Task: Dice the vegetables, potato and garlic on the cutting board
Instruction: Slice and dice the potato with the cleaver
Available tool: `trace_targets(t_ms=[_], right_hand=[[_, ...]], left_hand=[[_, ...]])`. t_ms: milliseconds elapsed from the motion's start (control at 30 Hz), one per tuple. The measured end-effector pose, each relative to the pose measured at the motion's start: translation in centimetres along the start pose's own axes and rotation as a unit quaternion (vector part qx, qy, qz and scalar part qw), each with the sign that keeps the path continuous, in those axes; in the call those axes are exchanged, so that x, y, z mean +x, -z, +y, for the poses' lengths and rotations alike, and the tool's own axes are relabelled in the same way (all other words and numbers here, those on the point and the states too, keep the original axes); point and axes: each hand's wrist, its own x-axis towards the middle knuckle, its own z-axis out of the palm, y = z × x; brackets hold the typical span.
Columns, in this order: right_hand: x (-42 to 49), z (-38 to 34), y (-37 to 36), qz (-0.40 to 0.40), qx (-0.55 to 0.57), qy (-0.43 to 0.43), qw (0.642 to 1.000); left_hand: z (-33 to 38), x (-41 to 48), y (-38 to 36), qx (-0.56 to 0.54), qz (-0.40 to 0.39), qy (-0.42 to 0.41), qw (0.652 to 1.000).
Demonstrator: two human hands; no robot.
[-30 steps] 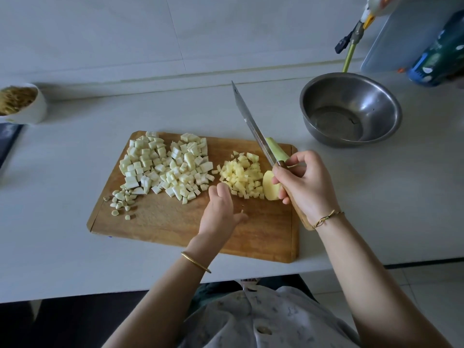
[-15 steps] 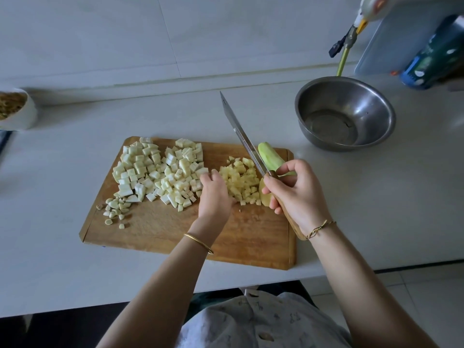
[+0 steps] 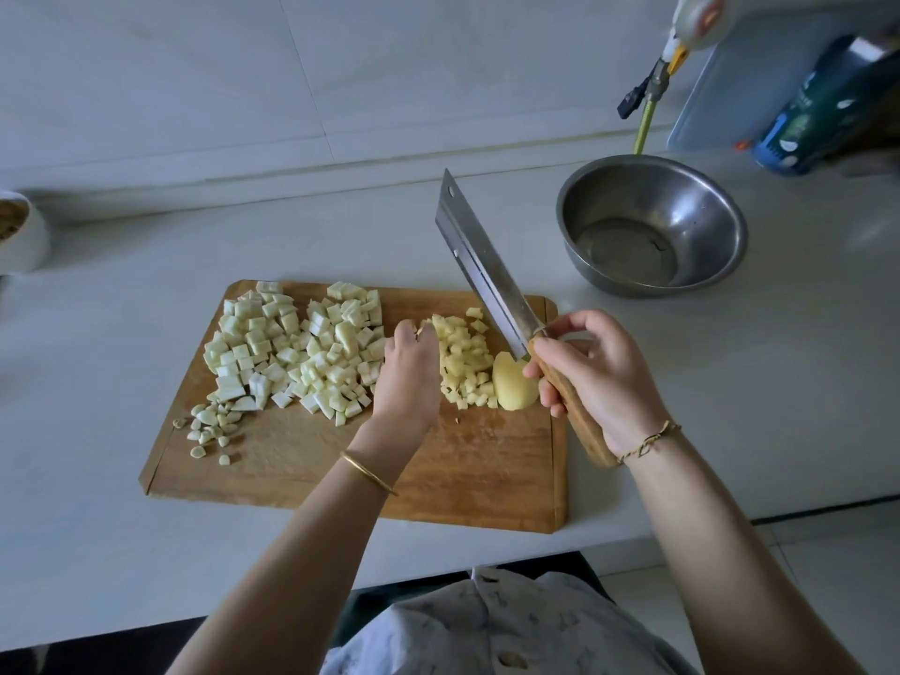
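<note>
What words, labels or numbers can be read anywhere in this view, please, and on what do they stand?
No text here can be read.
Blue container at the far right: pale print on its side, too blurred to read.
White object at the top edge: an orange mark, too blurred to read.

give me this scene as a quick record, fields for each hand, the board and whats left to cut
left: left hand touches the potato dice
right: right hand grips the knife, blade pointing away
board: board holds vegetable dice, garlic bits, potato dice
uncut: potato chunk by the knife handle
nearby: steel bowl on the counter, right of the board
</note>
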Motion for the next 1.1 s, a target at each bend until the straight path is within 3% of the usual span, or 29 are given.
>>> trace_targets(t_ms=[100, 267, 400, 500, 633, 833, 967, 1100], right_hand=[[0.0, -0.1, 0.6, 0.012, 0.01, -0.004, 1.0], [-0.1, -0.5, 1.6, 0.037, 0.02, -0.004, 0.999], [-0.1, -0.6, 2.0, 0.042, 0.019, -0.001, 0.999], [-0.1, -0.5, 2.0, 0.036, 0.015, -0.002, 0.999], [0.0, -0.4, 2.2, 0.018, -0.005, -0.003, 1.0], [-0.9, 0.7, 1.8, -0.07, -0.091, 0.009, 0.993], [-1.7, 3.0, -0.2, -0.096, -0.131, 0.0, 0.987], [-2.1, 5.2, -2.1, -0.082, -0.165, 0.006, 0.983]], left_hand=[[1.5, -0.6, 0.5, -0.035, 0.019, -0.076, 0.996], [3.7, -0.2, -0.6, 0.028, -0.107, -0.161, 0.981], [4.1, 0.0, -2.1, 0.09, -0.065, -0.199, 0.974], [4.1, -0.3, -2.6, 0.068, -0.043, -0.207, 0.975], [3.1, -1.2, -1.1, -0.024, -0.003, -0.166, 0.986], [-2.5, -2.7, 4.1, -0.192, 0.054, 0.027, 0.98], [-4.5, -3.8, 4.7, -0.238, 0.012, 0.08, 0.968], [-5.1, -5.0, 3.5, -0.213, -0.064, 0.094, 0.97]])
